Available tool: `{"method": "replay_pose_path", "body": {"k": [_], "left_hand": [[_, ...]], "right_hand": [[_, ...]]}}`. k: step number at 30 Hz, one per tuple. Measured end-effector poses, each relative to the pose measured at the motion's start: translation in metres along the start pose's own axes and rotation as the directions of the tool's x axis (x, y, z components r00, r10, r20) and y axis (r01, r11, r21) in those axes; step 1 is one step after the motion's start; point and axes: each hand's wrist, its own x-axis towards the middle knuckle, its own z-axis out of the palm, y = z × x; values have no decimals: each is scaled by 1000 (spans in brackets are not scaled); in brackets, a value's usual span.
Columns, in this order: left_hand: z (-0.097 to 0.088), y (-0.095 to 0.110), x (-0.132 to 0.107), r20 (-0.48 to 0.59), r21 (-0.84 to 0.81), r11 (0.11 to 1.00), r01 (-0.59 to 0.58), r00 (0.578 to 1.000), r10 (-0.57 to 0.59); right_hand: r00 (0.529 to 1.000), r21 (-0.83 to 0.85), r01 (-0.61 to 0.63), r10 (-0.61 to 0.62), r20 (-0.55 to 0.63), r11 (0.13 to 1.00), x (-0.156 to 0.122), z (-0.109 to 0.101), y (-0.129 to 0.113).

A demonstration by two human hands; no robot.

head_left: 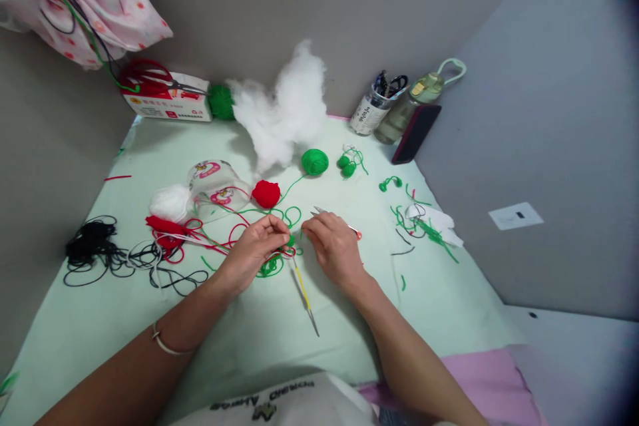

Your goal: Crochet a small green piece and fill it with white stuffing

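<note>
My left hand (257, 244) is closed in a pinch on a small green crocheted piece (290, 240) with green yarn trailing from it. My right hand (333, 244) is closed beside it, holding small scissors (319, 212) whose metal tips stick out past the fingers toward the far side; a red-tipped handle end shows at the right. A yellow-handled crochet hook (303, 291) lies on the pale green table cover (279, 346) just below both hands. Tangled red and green yarn (269, 266) lies under my left hand.
A green yarn ball (314, 162), a red ball (266, 194), a white ball (170, 202), a clear plastic cup on its side (217, 188), black yarn (94, 249), white stuffing (284, 110), a pen jar (372, 106), a bottle (409, 106), a phone (416, 133), and green scraps (429, 226).
</note>
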Motion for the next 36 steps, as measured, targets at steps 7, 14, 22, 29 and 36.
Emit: {"method": "replay_pose_path", "body": {"k": [7, 14, 22, 29, 36], "left_hand": [[3, -1, 0, 0, 47, 999, -19, 1000, 19], [2, 2, -2, -14, 51, 998, -21, 1000, 22], [1, 2, -2, 6, 20, 999, 30, 1000, -30], [0, 2, -2, 3, -19, 1000, 16, 1000, -16], [-2, -2, -1, 22, -28, 999, 18, 1000, -17]], "right_hand": [[986, -132, -138, 124, -110, 982, -7, -2, 8], [876, -155, -430, 371, -308, 889, -14, -38, 65], [960, -12, -272, 270, -80, 962, -22, -27, 44], [974, -12, 198, -195, 114, 980, -20, -14, -6], [922, -38, 382, -378, 85, 923, -22, -2, -13]]}}
